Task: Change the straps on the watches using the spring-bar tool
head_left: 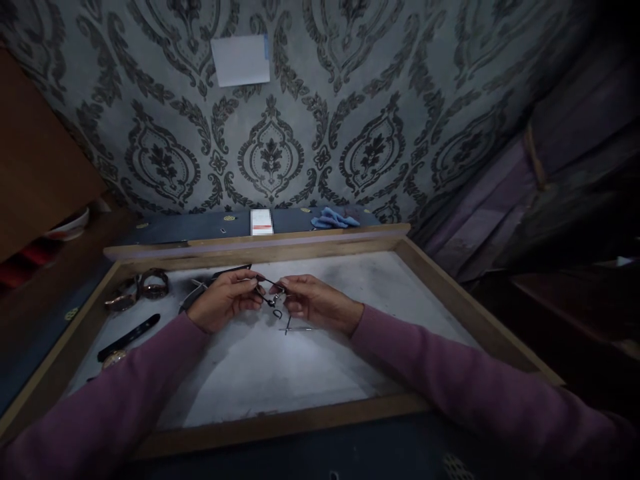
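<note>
Over the middle of a white-bottomed wooden tray, my left hand pinches a thin dark strap-like piece. My right hand has its fingertips closed on the other end of that piece, near a small shiny metal part. A small dark loop shows just below, between the hands. Thin metal tools lie on the white surface under my right hand. Dark items lie partly hidden behind my left hand.
Two watches with closed bands sit in the tray's back left corner. A black strap and a gold-toned watch lie nearer my left sleeve. Behind the tray are a small white box and a blue cloth.
</note>
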Demonstrator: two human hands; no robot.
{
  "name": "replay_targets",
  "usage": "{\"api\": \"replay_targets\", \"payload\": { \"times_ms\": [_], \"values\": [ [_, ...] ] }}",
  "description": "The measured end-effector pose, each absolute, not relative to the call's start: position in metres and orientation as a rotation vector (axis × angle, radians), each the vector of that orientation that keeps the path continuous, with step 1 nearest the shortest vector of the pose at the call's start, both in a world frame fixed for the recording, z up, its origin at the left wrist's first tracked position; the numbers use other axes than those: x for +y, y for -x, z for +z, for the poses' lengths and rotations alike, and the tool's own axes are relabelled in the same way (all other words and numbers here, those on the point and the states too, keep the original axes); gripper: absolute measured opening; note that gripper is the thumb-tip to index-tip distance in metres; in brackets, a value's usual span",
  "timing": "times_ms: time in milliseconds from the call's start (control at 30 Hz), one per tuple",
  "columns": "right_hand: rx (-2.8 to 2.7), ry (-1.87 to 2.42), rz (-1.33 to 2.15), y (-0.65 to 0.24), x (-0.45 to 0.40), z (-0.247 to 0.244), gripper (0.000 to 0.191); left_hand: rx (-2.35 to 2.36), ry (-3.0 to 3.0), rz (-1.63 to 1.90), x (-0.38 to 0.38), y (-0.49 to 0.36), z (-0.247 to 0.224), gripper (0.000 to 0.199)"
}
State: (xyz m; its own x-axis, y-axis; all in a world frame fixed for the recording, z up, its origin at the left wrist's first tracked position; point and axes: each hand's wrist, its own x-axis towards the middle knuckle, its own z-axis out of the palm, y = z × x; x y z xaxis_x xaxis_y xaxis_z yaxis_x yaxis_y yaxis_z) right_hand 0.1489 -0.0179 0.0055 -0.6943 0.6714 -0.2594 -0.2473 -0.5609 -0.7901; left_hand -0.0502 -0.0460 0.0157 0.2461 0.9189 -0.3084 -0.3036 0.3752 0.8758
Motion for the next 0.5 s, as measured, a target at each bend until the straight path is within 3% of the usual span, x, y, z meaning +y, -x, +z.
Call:
{"api": "replay_targets", "payload": {
  "times_ms": [267, 500],
  "values": [
    [-1.049, 0.743, 2.248, -0.149, -0.0179, 0.0035, 0.028, 0.99, -0.773, 0.937, -0.0444, 0.051, 0.0153, 0.01],
    [-1.109, 0.806, 2.209, -0.1502, -0.0181, 0.0044, 0.017, 0.948, -0.802, 0.9, -0.0498, 0.0467, 0.0172, 0.013]
  ]
}}
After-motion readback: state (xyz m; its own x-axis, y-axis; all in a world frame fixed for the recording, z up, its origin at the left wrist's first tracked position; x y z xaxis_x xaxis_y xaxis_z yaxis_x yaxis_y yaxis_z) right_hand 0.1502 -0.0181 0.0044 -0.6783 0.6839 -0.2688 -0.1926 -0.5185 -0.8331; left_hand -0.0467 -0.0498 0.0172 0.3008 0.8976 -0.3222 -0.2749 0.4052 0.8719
